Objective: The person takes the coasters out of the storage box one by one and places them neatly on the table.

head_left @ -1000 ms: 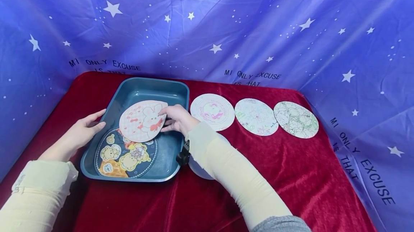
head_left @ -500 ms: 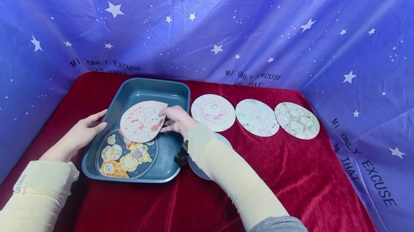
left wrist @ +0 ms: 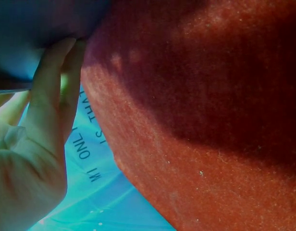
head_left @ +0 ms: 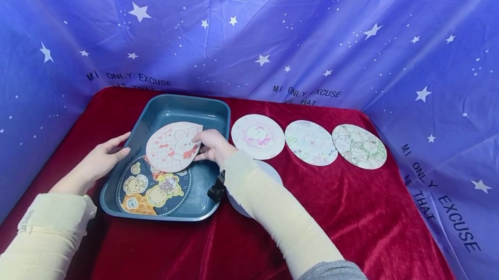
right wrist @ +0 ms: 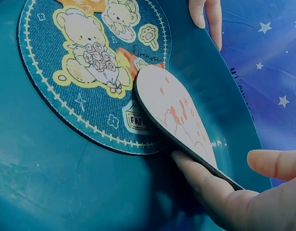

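Observation:
My right hand (head_left: 212, 144) pinches the right edge of a pale round pad (head_left: 171, 149) printed with a rabbit and red bows. Its thumb is on top and its fingers are underneath. In the right wrist view this pad (right wrist: 174, 110) is tilted and shows a dark edge. It partly covers a larger blue round pad (head_left: 156, 191) with bear pictures, lying in the deep teal tray (head_left: 218, 101). My left hand (head_left: 102, 157) rests at the tray's left rim. In the left wrist view its straight fingers (left wrist: 49, 91) touch the tray's outer wall.
Right of the tray lie a pad with a pink ring design (head_left: 258, 137), a floral pad (head_left: 311, 143) and a green-patterned pad (head_left: 359, 146). A plain greyish disc (head_left: 269, 174) is partly under my right forearm. Red cloth (head_left: 351, 215) covers the table; a starry blue curtain (head_left: 241, 41) hangs behind.
The whole scene drifts slightly rightward as the head view shifts. Both hands and the rabbit pad keep nearly the same place over the tray.

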The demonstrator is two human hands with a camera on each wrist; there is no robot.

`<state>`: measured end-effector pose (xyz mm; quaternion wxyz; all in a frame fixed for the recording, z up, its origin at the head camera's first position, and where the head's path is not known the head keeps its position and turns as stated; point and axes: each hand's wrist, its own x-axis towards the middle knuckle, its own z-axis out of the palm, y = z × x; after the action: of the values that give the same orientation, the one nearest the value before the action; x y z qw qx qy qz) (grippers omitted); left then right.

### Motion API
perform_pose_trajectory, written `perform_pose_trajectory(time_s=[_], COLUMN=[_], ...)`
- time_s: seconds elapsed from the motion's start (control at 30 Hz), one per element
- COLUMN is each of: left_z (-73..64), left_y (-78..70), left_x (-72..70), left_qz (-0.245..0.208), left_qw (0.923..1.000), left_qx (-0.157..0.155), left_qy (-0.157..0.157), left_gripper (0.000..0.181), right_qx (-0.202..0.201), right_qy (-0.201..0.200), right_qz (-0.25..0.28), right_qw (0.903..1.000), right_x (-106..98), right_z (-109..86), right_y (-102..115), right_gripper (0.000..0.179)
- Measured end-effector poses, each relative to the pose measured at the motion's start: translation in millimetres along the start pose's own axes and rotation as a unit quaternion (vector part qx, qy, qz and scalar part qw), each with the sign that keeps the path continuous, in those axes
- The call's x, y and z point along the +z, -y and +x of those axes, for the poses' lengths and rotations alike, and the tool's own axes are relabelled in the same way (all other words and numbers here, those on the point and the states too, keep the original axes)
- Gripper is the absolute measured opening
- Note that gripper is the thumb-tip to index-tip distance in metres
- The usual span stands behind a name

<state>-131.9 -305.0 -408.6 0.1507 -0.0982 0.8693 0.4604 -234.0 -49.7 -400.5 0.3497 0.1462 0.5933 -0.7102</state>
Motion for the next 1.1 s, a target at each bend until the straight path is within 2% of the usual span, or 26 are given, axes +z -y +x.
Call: perform_pose_trajectory(time_s=[0.17, 0.37, 0.77, 1.1], left_z=[0.9, -0.6, -0.1, 1.3], left_y=[0.8, -0.1, -1.2, -1.4], left_x=[0.5, 1.2, 1.4, -0.2], left_qz=[-0.001, -0.003, -0.002, 0.008], left_qw=[1.0, 1.0, 1.0, 0.9999], left_qx=[-0.007, -0.008, -0.008, -0.006], left_qy=[0.002, 0.003, 0.0, -0.011], left_gripper=[0.071, 0.071, 0.071, 0.068], right_qx=[0.004, -0.004, -0.03, -0.039], right_qy=[0.002, 0.017, 0.022, 0.039], right_qz=[0.009, 0.018, 0.045, 0.085], right_qw=[0.9999, 0.9997, 0.9983, 0.9949], right_x=[0, 1, 1, 1], right_z=[2.4, 0.7, -3.4, -9.2], right_y=[-3, -4, -3, 4], right_gripper=[0.07, 0.061, 0.077, 0.074])
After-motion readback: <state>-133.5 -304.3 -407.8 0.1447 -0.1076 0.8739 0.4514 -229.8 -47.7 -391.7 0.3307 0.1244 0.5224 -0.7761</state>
